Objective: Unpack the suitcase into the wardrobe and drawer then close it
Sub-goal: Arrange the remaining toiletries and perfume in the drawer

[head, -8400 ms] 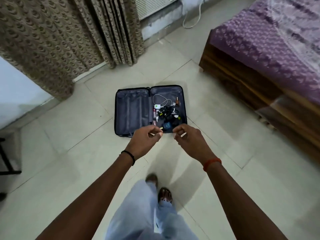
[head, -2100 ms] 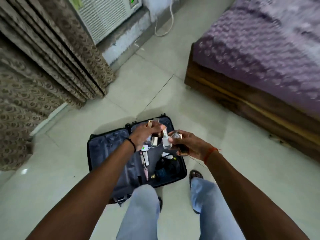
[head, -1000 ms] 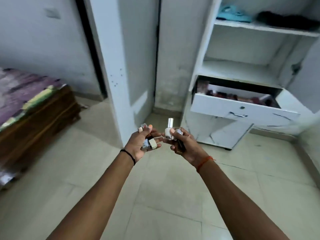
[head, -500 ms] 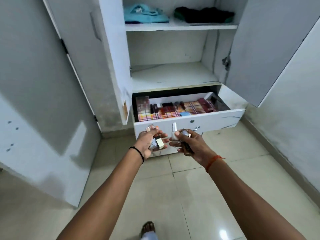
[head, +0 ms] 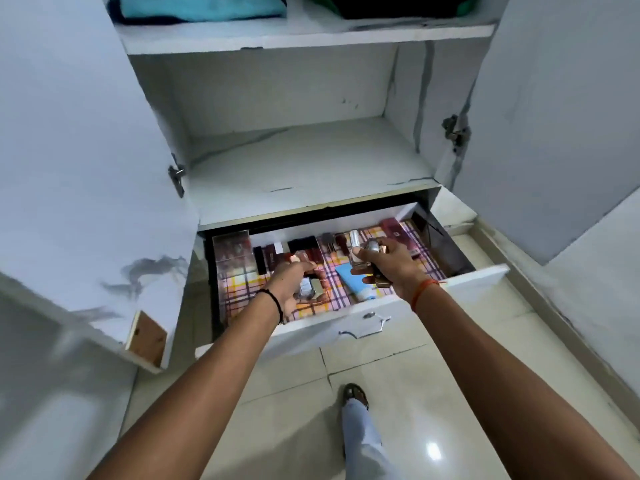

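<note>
A white wardrobe (head: 311, 161) with both doors swung open is seen ahead of the hands; a bare shelf is located directly above them. On the upper shelf, folded blue clothing (head: 204, 6) is placed above the left hand and dark clothing (head: 398, 5) above the right hand. The drawer (head: 346, 327) is pulled out beneath both hands, and its floor is covered by a checked liner (head: 242, 289). A light blue tube (head: 353, 278) is positioned on the liner between the hands. The left hand (head: 294, 282) is held low inside the drawer, with its fingers curled round several small bottles (head: 308, 287). The right hand (head: 388, 268) is held above the drawer, gripping upright a silver-capped bottle (head: 356, 251) together with further small bottles. Dark cosmetic items (head: 301, 245) are lined along the drawer's back wall, beyond the left hand.
</note>
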